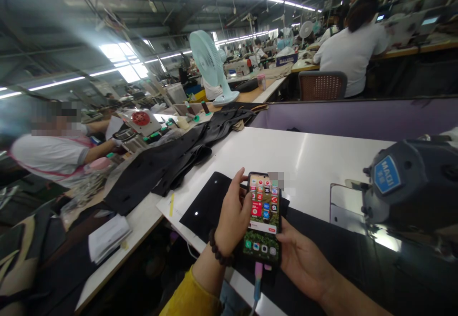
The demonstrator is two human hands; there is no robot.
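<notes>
A smartphone [263,218] with a lit screen of app icons is held upright between both hands, above the white table. My left hand [234,211] grips its left edge, the thumb lying along the side of the screen; a dark bead bracelet circles that wrist. My right hand [300,254] closes on the lower right edge, most of its fingers hidden behind the phone. A charging cable [257,280] with a pink and blue end is plugged into the bottom. Beneath the hands lies black fabric [207,206], with two small bright spots at its left part.
A dark sewing machine head [415,182] stands at the right of the white table [279,156]. Long black fabric pieces [161,163] run along the left bench, near folded white paper [109,237]. A pale green fan [211,63] stands behind. Co-workers sit left and back right.
</notes>
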